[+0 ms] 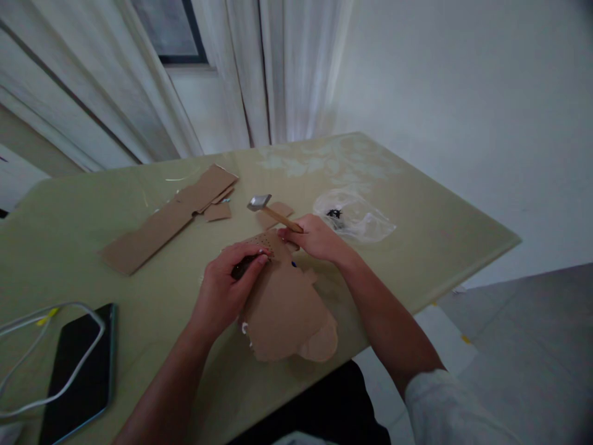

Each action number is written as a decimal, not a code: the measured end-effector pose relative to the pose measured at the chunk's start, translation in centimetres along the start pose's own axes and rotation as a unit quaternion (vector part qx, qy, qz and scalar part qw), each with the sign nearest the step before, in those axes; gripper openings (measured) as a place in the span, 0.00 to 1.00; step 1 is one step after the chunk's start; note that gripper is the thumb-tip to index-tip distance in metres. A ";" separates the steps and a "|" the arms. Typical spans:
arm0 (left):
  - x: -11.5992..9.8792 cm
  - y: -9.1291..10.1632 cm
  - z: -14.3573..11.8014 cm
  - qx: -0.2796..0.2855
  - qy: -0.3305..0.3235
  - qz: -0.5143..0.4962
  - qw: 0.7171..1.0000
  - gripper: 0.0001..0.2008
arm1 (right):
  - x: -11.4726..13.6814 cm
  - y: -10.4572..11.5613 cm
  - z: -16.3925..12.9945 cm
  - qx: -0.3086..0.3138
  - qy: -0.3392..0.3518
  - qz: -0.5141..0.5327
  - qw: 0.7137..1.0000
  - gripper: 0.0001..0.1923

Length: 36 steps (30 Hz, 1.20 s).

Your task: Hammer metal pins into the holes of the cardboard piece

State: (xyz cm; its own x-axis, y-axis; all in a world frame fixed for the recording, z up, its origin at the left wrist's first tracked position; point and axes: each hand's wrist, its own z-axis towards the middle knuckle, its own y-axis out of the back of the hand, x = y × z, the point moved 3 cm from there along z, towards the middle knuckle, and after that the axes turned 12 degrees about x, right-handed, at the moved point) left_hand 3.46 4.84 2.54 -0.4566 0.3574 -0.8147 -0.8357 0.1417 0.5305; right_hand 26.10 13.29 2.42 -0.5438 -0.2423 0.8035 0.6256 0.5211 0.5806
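Observation:
My right hand (316, 238) is closed round the wooden handle of a small hammer (278, 213). The hammer's metal head is raised to the left, above the far end of a brown cardboard piece (285, 315). That piece has an irregular outline, with rows of small dark dots near its narrow far end. At its left edge my left hand (231, 278) is bent, thumb and forefinger meeting in a pinch close to the dots. Whatever is between those fingertips is too small to make out. A rounded cardboard part (322, 342) shows beneath the piece at the near right.
A long cardboard strip (162, 232) and scraps (217, 212) lie at the back left. Right of the hammer, a clear plastic bag (365, 219) holds small black things. A dark tablet (81, 377) and white cable (88, 309) are at the near left.

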 end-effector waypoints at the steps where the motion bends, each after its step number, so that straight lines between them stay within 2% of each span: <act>1: 0.0 0.1 0.0 0.006 -0.002 0.000 1.000 0.09 | 0.0 0.0 -0.1 0.009 0.005 0.004 1.000 0.35; 6: -0.1 0.4 0.1 0.029 -0.020 -0.001 0.999 0.08 | 0.6 0.2 -0.7 0.079 0.019 0.020 0.997 0.30; 9: -0.3 0.5 0.0 0.042 -0.027 -0.001 0.999 0.08 | 0.8 0.3 -0.9 0.094 0.010 0.010 0.995 0.28; 13: -0.7 0.7 -0.1 0.045 -0.036 0.021 0.998 0.09 | 0.8 0.7 -0.9 0.066 0.012 0.012 0.998 0.28; 17: -1.2 0.7 -0.1 0.052 -0.053 0.048 0.996 0.09 | 0.5 1.6 -1.0 -0.004 0.012 0.013 1.000 0.34; 20: -1.3 0.6 -0.1 0.056 -0.056 0.056 0.995 0.09 | 0.4 2.3 -1.4 -0.024 0.031 0.031 0.999 0.37; 24: -1.4 0.6 -0.1 0.057 -0.056 0.058 0.995 0.09 | 0.9 2.9 -2.2 -0.021 0.072 0.072 0.995 0.35; 29: -1.4 0.6 0.0 0.053 -0.064 0.053 0.995 0.10 | 1.6 2.9 -3.9 0.037 0.047 0.126 0.990 0.34; 32: -1.2 0.5 0.0 0.044 -0.065 0.047 0.996 0.10 | 2.8 3.7 -5.4 0.040 0.050 0.099 0.993 0.35; 36: -0.8 0.3 0.1 0.036 -0.070 0.036 0.996 0.10 | 5.6 5.5 -7.2 0.073 0.056 -0.025 0.995 0.35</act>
State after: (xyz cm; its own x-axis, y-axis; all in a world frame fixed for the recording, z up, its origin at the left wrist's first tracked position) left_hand 3.62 4.67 3.32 -0.4625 0.4938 -0.7364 -0.7760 0.1763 0.6055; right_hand 30.56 8.89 11.07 -0.5012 -0.3575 0.7881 0.5072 0.6166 0.6022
